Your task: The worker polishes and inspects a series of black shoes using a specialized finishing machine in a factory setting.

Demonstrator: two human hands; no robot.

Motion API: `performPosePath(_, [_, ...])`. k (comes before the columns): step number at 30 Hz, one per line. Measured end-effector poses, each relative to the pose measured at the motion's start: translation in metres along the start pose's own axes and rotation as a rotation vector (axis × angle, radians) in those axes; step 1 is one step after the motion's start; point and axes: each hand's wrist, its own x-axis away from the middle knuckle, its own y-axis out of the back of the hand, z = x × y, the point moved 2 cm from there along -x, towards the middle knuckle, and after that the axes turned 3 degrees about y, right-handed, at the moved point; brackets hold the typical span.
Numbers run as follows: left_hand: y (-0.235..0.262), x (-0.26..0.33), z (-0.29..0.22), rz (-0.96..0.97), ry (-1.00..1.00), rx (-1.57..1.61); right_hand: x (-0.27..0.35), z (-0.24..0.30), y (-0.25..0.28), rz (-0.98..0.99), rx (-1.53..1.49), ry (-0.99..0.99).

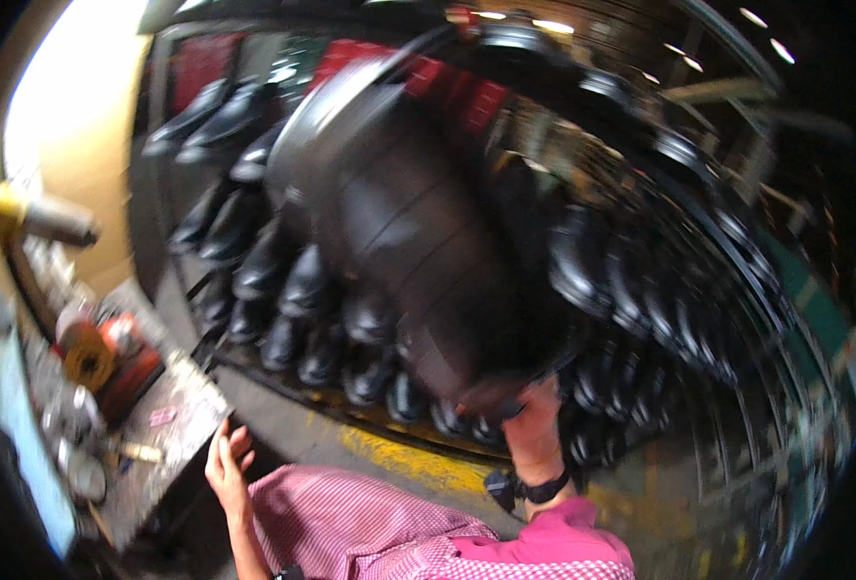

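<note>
Right hand [529,411] lifts black tyre [399,242], tread leaning up-left

rows of black tyres [283,280] are sitting on a metal rack [283,372]. rolls of tape [89,353] and tins [80,411] are lying on a cluttered workbench [181,416].

Red rectangular boxes [447,82] line the shelf along the top, above the rows of black tyres, with one dark green box [297,60] among them (all blurred). A small pink label or card [162,417] lies flat on the cluttered desk [181,425] at lower left.
</note>
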Motion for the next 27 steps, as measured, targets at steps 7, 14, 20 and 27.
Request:
performPosePath(7, [-0.025, 0.003, 0.081, 0.120, 0.065, -0.052, -0.056, 0.216, 0.104, -0.518, 0.140, 0.872])
performPosePath(14, [-0.031, -0.001, 0.098, 0.161, 0.080, -0.030, -0.162, 0.326, 0.191, -0.532, 0.539, 0.148])
performPosePath(20, [-0.035, 0.011, 0.087, 0.117, 0.020, -0.057, -0.138, 0.339, 0.240, -0.982, 0.759, 0.634])
performPosePath(27, [-0.033, 0.004, 0.100, 0.091, 0.000, -0.133, -0.153, 0.374, 0.281, -1.067, 1.012, 0.203])
